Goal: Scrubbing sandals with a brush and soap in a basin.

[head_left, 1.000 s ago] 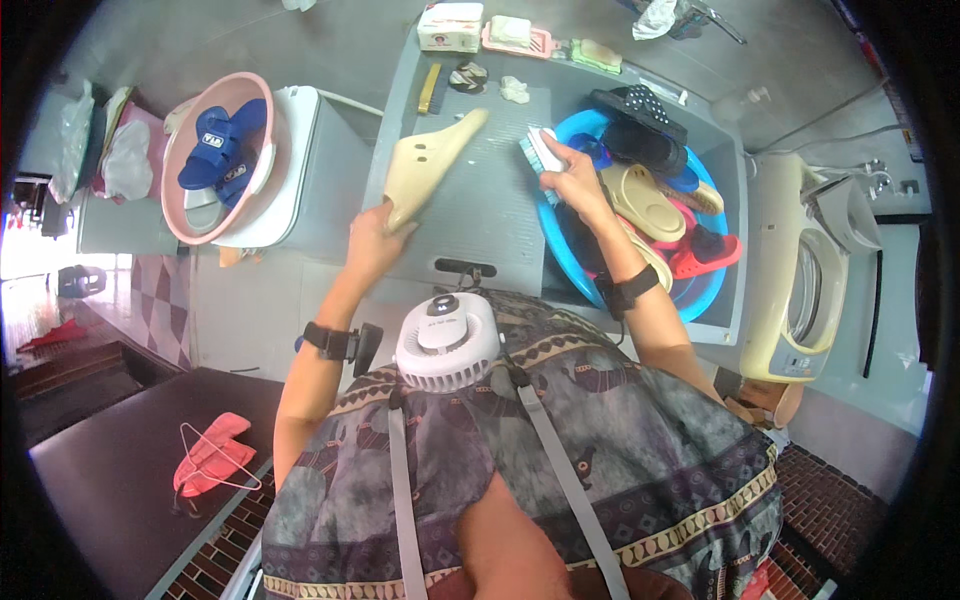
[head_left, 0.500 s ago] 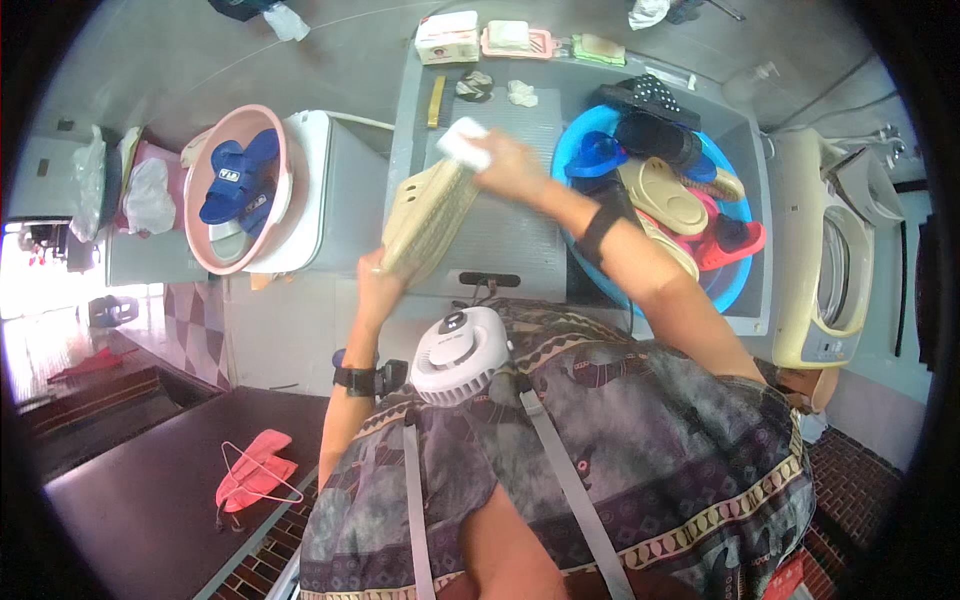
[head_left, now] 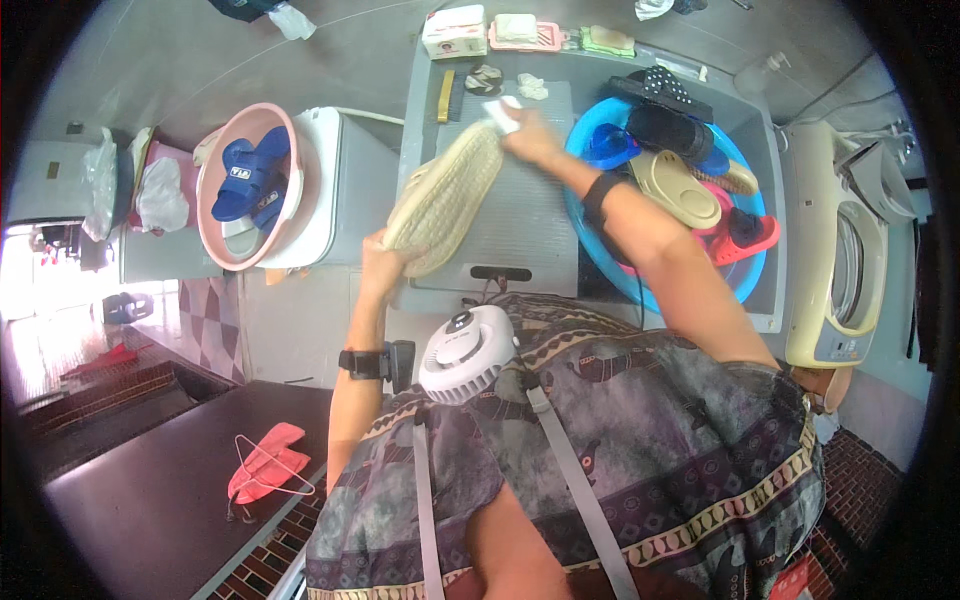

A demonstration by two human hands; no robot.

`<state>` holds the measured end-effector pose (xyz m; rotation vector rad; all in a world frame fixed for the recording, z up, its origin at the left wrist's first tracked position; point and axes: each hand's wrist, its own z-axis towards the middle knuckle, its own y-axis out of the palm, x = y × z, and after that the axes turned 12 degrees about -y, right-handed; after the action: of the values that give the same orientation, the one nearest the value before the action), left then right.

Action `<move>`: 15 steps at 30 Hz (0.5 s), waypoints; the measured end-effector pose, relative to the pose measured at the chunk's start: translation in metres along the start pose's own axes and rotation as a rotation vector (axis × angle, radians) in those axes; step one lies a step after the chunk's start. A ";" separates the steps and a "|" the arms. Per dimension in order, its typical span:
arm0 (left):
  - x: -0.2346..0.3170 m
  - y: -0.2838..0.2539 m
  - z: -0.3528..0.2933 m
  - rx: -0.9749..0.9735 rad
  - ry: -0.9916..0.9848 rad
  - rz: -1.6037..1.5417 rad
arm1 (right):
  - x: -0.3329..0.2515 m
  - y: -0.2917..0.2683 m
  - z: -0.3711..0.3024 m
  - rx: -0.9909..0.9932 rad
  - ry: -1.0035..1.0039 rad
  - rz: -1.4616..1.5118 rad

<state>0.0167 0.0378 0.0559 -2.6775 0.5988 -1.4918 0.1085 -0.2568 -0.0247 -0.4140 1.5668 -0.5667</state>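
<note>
My left hand (head_left: pixel 388 262) is closed round one end of a beige slipper (head_left: pixel 450 200), held tilted with its ribbed sole toward me. My right hand (head_left: pixel 531 138) grips a small white block (head_left: pixel 502 112) at the slipper's far end. Whether the block is soap or a sponge I cannot tell. Under the slipper lies a grey ridged washboard (head_left: pixel 530 215) in the sink. Beside my right forearm a blue basin (head_left: pixel 752 283) holds several slippers and clogs, among them a beige clog (head_left: pixel 672 188) and a red clog (head_left: pixel 745 240).
At the left, a pink basin (head_left: pixel 207 225) with blue slippers (head_left: pixel 245 180) stands on a white appliance. A yellow-handled brush (head_left: pixel 446 97) lies behind the washboard. A small box (head_left: pixel 455 35) and a pink soap tray (head_left: pixel 550 38) line the back edge. The washing machine (head_left: pixel 835 260) stands right.
The slipper has turned so that more of its sole shows. My right hand has shifted right and slightly up with the white block. The whole view has moved a little.
</note>
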 end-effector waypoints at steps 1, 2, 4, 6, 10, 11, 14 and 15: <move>0.006 0.001 -0.003 -0.046 -0.094 -0.169 | 0.004 -0.006 -0.001 -0.007 -0.005 0.003; 0.010 0.002 -0.003 -0.096 -0.185 -0.339 | 0.004 -0.016 -0.002 0.012 -0.047 -0.050; 0.001 0.001 0.006 -0.083 -0.232 -0.380 | -0.007 -0.027 -0.005 0.028 -0.087 -0.101; -0.004 -0.002 0.008 -0.067 -0.289 -0.420 | -0.028 -0.028 -0.022 -0.038 -0.092 0.062; 0.003 0.000 0.018 -0.030 -0.365 -0.623 | -0.038 -0.026 -0.052 -0.092 -0.056 -0.187; 0.003 0.002 0.018 -0.013 -0.341 -0.636 | -0.038 -0.026 -0.052 -0.093 -0.055 -0.185; 0.008 0.007 0.018 0.034 -0.341 -0.651 | -0.058 -0.018 -0.055 -0.366 -0.002 -0.083; 0.008 0.007 0.019 0.032 -0.343 -0.648 | -0.076 -0.002 -0.071 -0.358 -0.177 -0.128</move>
<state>0.0340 0.0253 0.0502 -3.1538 -0.3415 -1.0323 0.0439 -0.2071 0.0393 -0.8184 1.4782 -0.3335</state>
